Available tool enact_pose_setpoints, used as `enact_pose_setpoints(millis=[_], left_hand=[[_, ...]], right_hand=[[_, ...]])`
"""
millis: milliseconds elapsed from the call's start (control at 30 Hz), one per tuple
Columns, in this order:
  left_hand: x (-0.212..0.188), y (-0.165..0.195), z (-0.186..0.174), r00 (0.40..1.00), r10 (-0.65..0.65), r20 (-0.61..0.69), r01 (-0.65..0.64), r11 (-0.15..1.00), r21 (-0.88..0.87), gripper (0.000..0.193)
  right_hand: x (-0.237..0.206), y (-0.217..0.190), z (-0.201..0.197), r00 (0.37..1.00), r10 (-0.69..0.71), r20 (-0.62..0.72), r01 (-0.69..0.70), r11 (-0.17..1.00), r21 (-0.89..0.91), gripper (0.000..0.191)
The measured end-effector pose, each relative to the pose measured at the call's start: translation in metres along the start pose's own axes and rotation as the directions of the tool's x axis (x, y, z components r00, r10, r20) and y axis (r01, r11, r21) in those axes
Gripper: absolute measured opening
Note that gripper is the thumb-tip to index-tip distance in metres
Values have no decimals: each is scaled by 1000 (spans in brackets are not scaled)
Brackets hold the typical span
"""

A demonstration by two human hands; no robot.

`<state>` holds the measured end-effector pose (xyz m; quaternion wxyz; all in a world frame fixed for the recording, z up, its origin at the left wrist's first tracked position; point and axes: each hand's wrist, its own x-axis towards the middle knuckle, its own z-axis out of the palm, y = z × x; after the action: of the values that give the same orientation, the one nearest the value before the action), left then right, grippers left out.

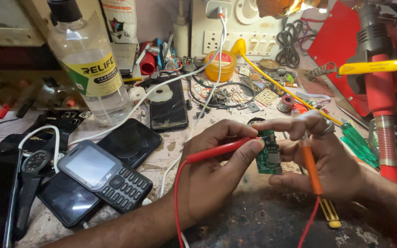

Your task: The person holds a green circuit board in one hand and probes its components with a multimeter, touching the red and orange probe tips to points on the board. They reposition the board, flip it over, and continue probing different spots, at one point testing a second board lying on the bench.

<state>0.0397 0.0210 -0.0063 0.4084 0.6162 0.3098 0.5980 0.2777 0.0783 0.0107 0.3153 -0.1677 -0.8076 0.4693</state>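
Item: our left hand [212, 172] grips the red probe [219, 150], our right hand [320, 158] grips green circuit board [269, 151] and orange probe [309, 165]; we judge a slipping tip could bridge contacts.

A stained workbench [171, 147] carries a keypad phone [104, 174] lower left, a clear bottle [90, 69] upper left, and a yellow tin [221, 64] top centre.

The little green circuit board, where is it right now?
In the head view, the small green circuit board sits right of centre, pinched by the right hand above the dark worktop, with the left hand touching a red probe to its left edge.
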Motion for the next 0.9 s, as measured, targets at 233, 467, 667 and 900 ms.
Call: enact_pose_setpoints(millis=[233,467,667,900], left_hand=[[3,-5,-3,1000,-10,1,10,993,-119,21],[6,-4,-4,1000,-9,6,10,995,-101,19],[7,-2,-8,999,-11,35,13,998,-67,21],[9,0,-11,1000,-27,14,26,999,30,22]], right_hand=[[-2,1,-7,998,20,61,-23,999,42,61],[3,-2,-9,995,78,57,-79,997,15,53],[3,0,-11,996,8,90,8,984,-179,38],[4,3,-14,998,26,64,-12,978,-206,46]])
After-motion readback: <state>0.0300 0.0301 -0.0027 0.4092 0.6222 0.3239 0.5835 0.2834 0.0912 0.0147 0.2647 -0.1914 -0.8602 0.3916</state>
